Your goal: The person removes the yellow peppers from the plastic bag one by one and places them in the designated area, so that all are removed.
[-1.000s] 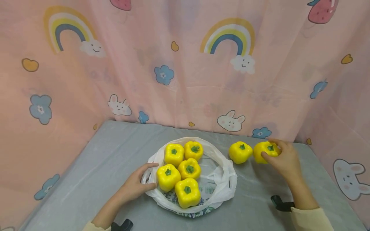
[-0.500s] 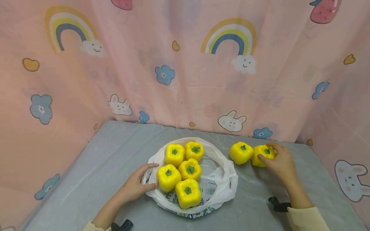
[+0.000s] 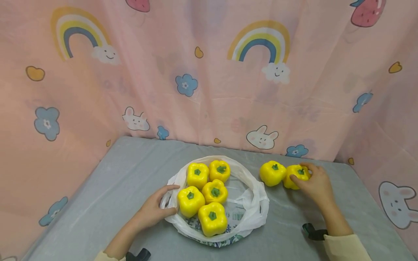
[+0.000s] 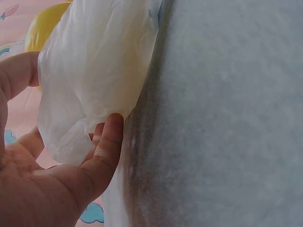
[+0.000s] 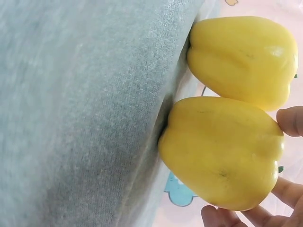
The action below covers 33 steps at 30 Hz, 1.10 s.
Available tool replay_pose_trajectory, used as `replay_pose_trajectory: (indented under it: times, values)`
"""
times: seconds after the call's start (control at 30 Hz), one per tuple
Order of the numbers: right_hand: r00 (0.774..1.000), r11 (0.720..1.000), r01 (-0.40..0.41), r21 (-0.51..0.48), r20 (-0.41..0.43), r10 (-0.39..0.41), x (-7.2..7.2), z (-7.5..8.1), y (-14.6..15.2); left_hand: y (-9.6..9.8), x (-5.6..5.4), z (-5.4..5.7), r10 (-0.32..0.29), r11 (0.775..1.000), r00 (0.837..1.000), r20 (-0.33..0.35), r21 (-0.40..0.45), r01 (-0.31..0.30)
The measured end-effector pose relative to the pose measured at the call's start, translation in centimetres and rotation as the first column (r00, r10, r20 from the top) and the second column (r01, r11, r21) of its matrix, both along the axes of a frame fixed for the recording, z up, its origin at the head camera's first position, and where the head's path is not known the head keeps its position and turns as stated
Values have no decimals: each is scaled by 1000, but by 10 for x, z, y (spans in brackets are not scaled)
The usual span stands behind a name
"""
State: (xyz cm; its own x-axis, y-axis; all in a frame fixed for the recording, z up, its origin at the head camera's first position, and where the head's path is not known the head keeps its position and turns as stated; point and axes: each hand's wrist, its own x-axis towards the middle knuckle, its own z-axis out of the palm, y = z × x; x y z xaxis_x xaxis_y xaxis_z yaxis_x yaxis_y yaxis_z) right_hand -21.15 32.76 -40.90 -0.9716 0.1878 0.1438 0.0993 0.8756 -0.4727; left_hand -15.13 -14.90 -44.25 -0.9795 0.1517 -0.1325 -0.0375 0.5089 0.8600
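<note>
A white plastic bag [image 3: 260, 214] stands on the table with its mouth spread wide, several yellow bell peppers [image 3: 191, 202] inside, mostly toward its left. My left hand [image 3: 153, 207] holds the bag's left side; in the left wrist view the thin plastic [image 4: 102, 61] lies between thumb and fingers. At the right, my right hand [image 3: 317, 185] grips a yellow bell pepper [image 5: 220, 151], thumb on its near top edge and fingers along the far side. That pepper is right up against another bell pepper [image 3: 272, 173] on its left, both with green stems up.
The grey cloth-covered table [image 3: 287, 224] reaches back to a pink printed curtain [image 3: 209, 90], which also hangs at both sides. A dark strap piece [image 3: 314, 232] sits at my right wrist, another dark piece [image 3: 138, 254] at the left.
My right hand has shifted left and slightly nearer with the pepper, which has come closer to its neighbour. The left hand and the bag stay in place.
</note>
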Motion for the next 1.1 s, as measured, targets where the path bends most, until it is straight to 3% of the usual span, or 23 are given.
replay_pose_trajectory:
  times: [0.4, 0.87, 1.1]
  values:
    - [1000, 999, -5, 35, -4, 5, 7, 2, 0, 0, 1, 0, -4, 1000, 1000, 5, 11, 4]
    - [996, 997, -64, 35, -67, 66, 30, 31, -26, 1, 1, 2, 9, 1000, 1000, 18, -12, -9]
    - [988, 994, -102, 27, -116, 104, 40, 38, -40, 0, 1, 2, -8, 1000, 1000, -7, -14, 7]
